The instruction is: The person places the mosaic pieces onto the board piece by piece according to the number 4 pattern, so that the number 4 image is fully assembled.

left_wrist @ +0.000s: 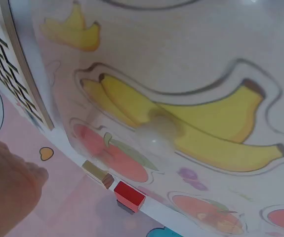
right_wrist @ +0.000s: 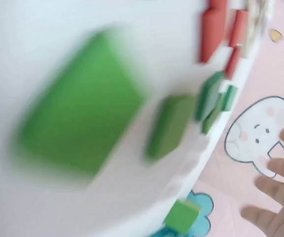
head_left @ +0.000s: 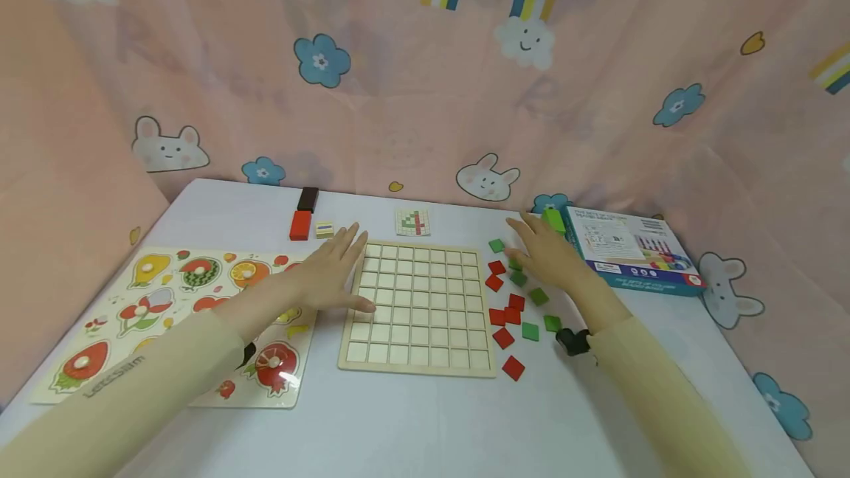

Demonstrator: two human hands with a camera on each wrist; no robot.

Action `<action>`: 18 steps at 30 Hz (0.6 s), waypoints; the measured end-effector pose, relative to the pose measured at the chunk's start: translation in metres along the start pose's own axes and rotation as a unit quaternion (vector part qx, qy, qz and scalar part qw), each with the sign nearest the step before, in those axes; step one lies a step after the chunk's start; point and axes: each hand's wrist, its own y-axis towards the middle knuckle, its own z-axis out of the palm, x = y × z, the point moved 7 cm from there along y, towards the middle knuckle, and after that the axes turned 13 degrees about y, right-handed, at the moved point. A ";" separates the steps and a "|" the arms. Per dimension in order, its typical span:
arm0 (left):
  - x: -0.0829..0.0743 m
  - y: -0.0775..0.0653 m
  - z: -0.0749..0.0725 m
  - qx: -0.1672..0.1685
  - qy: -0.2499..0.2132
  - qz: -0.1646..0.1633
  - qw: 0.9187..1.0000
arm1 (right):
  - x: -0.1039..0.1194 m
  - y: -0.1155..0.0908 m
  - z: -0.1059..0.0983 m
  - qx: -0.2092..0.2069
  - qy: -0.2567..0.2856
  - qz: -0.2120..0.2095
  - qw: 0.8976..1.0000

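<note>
A wooden grid board (head_left: pixel 417 372) with unfilled square cells lies at the middle of the table. My left hand (head_left: pixel 325 271) is spread with straight fingers by the board's left edge, its thumb over the outermost cells. Red square tiles (head_left: pixel 513 368) and green square tiles (head_left: pixel 530 331) are scattered along the board's right side. Above the farther green tiles my right hand (head_left: pixel 547 253) is spread, holding nothing. In the right wrist view its fingers are apart, and a blurred green tile (right_wrist: pixel 82 108) lies close to the camera. Whether either hand touches the surface I cannot tell.
A fruit puzzle board (head_left: pixel 252 399) lies under the left forearm. Behind the grid stands a small pattern card (head_left: pixel 412 223). Red (head_left: pixel 300 226), black (head_left: pixel 308 199) and small yellowish (head_left: pixel 324 230) blocks sit back left. A green block (head_left: pixel 553 220) and a game box (head_left: pixel 637 282) are back right.
</note>
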 end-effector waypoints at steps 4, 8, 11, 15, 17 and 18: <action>-0.002 0.008 0.001 0.039 -0.026 0.032 0.998 | 0.000 0.021 0.002 0.009 0.080 0.002 0.997; -0.005 0.013 0.004 0.077 -0.034 0.043 0.995 | -0.005 0.034 0.006 0.017 0.140 0.015 0.990; -0.006 0.014 0.006 0.099 -0.034 0.037 0.994 | -0.012 0.039 0.009 0.024 0.167 0.038 0.985; -0.006 0.013 0.009 0.113 -0.038 0.028 0.992 | -0.017 0.043 0.014 0.041 0.191 0.067 0.978; -0.006 0.013 0.011 0.115 -0.040 0.027 0.992 | -0.018 0.046 0.017 0.050 0.196 0.077 0.976; -0.006 0.013 0.011 0.116 -0.041 0.028 0.992 | -0.018 0.047 0.019 0.053 0.196 0.076 0.976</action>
